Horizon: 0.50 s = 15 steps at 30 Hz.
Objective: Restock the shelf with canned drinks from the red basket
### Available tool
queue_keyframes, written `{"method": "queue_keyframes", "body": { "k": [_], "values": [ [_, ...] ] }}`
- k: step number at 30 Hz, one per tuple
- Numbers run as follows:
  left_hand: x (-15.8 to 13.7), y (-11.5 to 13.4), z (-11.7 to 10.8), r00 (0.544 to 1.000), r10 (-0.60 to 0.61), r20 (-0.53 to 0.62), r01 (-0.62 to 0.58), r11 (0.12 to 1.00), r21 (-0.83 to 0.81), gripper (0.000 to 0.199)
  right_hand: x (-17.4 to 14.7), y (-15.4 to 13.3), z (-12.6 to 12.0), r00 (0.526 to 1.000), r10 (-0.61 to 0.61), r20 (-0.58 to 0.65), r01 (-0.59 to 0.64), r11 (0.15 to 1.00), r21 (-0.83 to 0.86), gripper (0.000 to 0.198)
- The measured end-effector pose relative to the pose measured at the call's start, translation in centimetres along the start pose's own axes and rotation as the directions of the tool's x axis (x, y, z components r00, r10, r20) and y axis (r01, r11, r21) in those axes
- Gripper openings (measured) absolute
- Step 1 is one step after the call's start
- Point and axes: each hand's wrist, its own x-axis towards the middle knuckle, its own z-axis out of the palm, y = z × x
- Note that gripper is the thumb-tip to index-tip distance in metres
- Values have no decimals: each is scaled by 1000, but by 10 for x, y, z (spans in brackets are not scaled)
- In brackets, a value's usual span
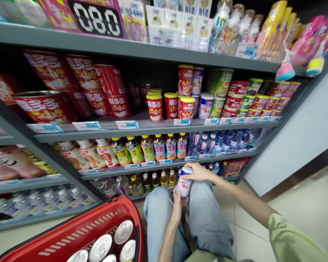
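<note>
I hold a small white bottle (184,184) with a pink and blue label over my knees, in front of the low shelves. My left hand (178,203) grips its lower part from below. My right hand (198,172) is closed over its white cap from above. The bottle stands roughly upright between both hands, close to the bottom shelf of small drink bottles (155,179).
A red shopping basket (84,227) with several white-lidded cans (123,231) sits at the lower left. Grey shelves (153,129) carry red tins, yellow-lidded cans, tea bottles and water bottles. A white wall panel (297,138) bounds the right; tiled floor lies beyond my knees.
</note>
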Motion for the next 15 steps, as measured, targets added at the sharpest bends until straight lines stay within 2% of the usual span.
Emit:
{"method": "queue_keyframes", "body": {
  "k": [2, 3, 7, 9, 13, 15],
  "values": [
    [1, -3, 3, 986, 100, -131, -96, 995, 39, 69, -6, -11, -11, 1000, -5, 24, 7, 996, -89, 49],
    [1, -4, 5, 981, 120, -153, -113, 992, 54, 67, -10, -17, -16, 1000, -10, 25, 13, 993, -115, 48],
    [-2, 1, 8, 991, 112, -67, -104, 988, 111, 65, -20, -38, -34, 998, -66, 19, 68, 974, -215, 48],
    [-5, 5, 10, 992, 118, -44, -107, 974, 200, 64, -22, -47, -45, 995, -103, -14, 95, 957, -275, 53],
    [-14, 8, 11, 997, 65, 46, -79, 885, 459, 74, -24, -63, -80, 981, -146, -131, 98, 944, -316, 53],
    [-16, 6, 10, 995, 15, 102, -68, 841, 537, 81, -23, -71, -103, 968, -167, -187, 96, 937, -337, 50]
  ]
}}
